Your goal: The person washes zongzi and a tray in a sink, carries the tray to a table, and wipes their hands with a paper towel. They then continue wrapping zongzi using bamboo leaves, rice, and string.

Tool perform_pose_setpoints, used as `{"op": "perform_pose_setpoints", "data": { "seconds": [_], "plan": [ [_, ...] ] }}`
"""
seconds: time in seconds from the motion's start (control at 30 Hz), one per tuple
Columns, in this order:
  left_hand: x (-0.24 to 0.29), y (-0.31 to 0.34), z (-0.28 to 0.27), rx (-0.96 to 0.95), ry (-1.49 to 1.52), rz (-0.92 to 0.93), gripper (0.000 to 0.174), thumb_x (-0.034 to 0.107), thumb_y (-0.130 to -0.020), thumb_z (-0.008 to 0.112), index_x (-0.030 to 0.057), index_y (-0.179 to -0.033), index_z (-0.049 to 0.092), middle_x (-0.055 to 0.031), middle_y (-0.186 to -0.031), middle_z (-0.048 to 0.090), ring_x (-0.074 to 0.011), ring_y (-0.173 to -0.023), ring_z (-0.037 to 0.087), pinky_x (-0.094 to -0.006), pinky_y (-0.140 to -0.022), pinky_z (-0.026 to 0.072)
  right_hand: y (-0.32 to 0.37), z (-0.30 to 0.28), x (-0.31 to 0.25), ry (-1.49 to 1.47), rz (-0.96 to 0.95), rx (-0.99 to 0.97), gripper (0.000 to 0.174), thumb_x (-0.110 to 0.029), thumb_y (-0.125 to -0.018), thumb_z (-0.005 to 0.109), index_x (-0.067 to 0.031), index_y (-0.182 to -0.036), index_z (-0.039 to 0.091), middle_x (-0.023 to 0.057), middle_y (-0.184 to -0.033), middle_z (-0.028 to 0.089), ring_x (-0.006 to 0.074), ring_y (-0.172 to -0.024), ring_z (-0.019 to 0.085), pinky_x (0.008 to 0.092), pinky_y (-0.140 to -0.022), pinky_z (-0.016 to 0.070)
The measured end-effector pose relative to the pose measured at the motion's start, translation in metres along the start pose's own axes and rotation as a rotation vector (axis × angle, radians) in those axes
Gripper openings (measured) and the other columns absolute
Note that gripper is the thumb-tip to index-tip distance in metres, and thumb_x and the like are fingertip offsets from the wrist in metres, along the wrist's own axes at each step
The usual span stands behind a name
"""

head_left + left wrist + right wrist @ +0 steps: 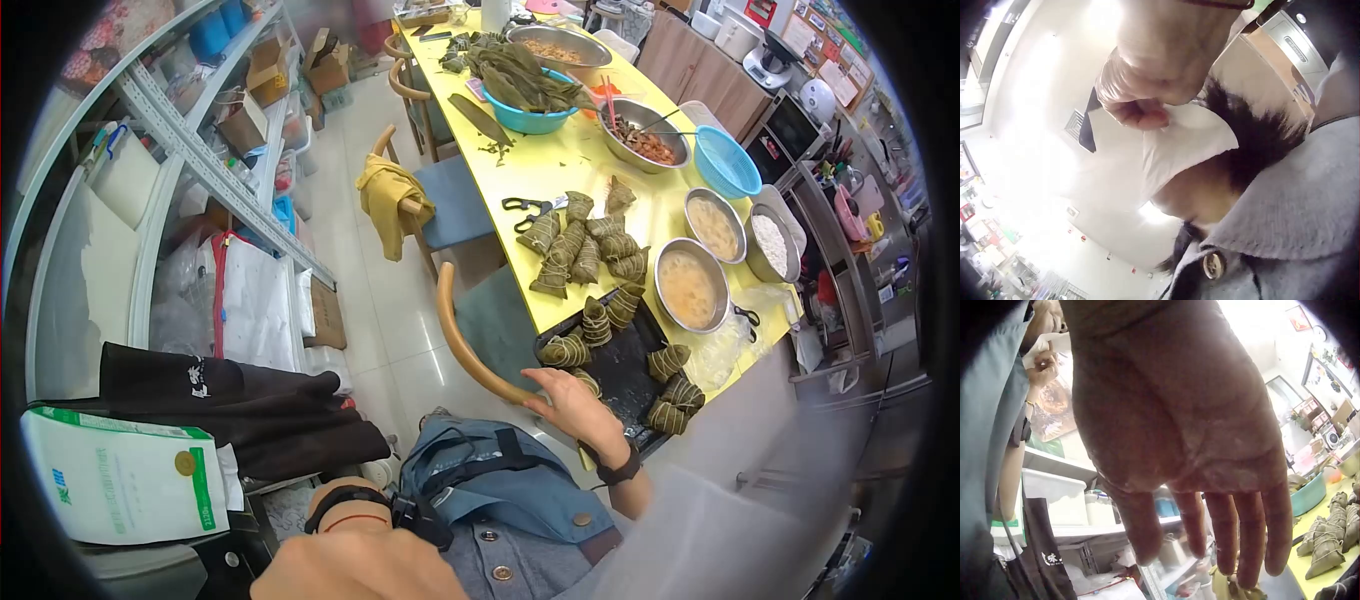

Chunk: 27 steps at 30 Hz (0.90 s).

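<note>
At the bottom of the head view is the left hand (355, 565), raised close to the camera. In the left wrist view the left hand (1154, 75) has curled fingers pinching the edge of a white face mask (1188, 144) at the person's face. The right wrist view also shows the left hand (1043, 372) up at the mask. The right hand (580, 410) is beside the end of a curved wooden chair back (465, 350); whether they touch is unclear. Its fingers hang extended in the right wrist view, and the right hand (1179, 437) holds nothing.
A yellow table (480, 190) bears tied leaf-wrapped bundles (565, 245), scissors, metal bowls (690, 285) and a blue basin of leaves (530, 120). A black tray (630, 385) with bundles overlaps its near edge. Chairs line the table's left side; metal shelving (190, 140) stands further left.
</note>
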<state>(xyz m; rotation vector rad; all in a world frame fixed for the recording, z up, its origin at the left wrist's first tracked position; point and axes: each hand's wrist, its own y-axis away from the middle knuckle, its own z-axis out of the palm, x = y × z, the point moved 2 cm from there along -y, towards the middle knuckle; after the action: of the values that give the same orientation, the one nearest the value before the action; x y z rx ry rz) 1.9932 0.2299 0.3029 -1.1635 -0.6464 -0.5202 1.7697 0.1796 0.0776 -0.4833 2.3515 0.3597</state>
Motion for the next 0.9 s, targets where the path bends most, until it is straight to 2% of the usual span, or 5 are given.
{"op": "perform_pose_setpoints", "data": {
  "seconds": [0.57,0.7,0.77,0.87,0.9],
  "plan": [
    [0.089,0.021,-0.202,-0.017,0.136,-0.104,0.015,0.010,-0.082,0.057,0.0001,-0.071,0.058,-0.0093,-0.060,0.054,-0.0235,-0.052,0.053,-0.0312,-0.050,0.0424,-0.156,-0.005,-0.055,0.003,0.199,0.194,0.045,-0.017,-0.078,0.065,-0.0003,-0.117,0.051,0.0198,-0.111,0.057,0.0331,-0.102,0.054,0.0398,-0.087,0.0439],
    [0.138,0.047,-0.276,0.247,-0.083,-0.153,0.016,0.011,-0.083,0.056,0.0003,-0.071,0.058,-0.0092,-0.060,0.053,-0.0237,-0.051,0.052,-0.0309,-0.049,0.0418,-0.230,0.008,-0.080,-0.043,0.069,0.316,0.039,-0.020,-0.084,0.056,0.0006,-0.115,0.050,0.0209,-0.115,0.053,0.0327,-0.109,0.050,0.0426,-0.090,0.0407],
    [0.124,0.055,-0.324,0.466,-0.351,-0.258,0.014,0.013,-0.084,0.057,-0.0002,-0.078,0.060,-0.0093,-0.065,0.057,-0.0222,-0.055,0.056,-0.0301,-0.053,0.0440,-0.251,0.044,-0.046,-0.019,0.005,0.490,0.042,-0.017,-0.085,0.053,0.0019,-0.121,0.045,0.0230,-0.120,0.048,0.0349,-0.112,0.046,0.0442,-0.095,0.0356],
    [0.076,0.069,-0.395,0.794,-0.717,-0.420,0.018,0.016,-0.085,0.058,-0.0011,-0.089,0.063,-0.0095,-0.072,0.063,-0.0200,-0.061,0.061,-0.0290,-0.058,0.0472,-0.303,-0.006,-0.104,-0.242,-0.017,0.799,0.044,-0.013,-0.084,0.049,0.0003,-0.126,0.042,0.0205,-0.126,0.045,0.0312,-0.122,0.039,0.0430,-0.101,0.0291],
    [0.065,0.074,-0.417,0.900,-0.839,-0.471,0.021,0.017,-0.086,0.058,-0.0014,-0.093,0.064,-0.0096,-0.075,0.065,-0.0193,-0.063,0.063,-0.0286,-0.059,0.0482,-0.321,-0.019,-0.120,-0.820,0.030,1.013,0.049,-0.010,-0.079,0.053,0.0019,-0.125,0.041,0.0221,-0.125,0.045,0.0308,-0.122,0.039,0.0429,-0.100,0.0290]
  ]
}}
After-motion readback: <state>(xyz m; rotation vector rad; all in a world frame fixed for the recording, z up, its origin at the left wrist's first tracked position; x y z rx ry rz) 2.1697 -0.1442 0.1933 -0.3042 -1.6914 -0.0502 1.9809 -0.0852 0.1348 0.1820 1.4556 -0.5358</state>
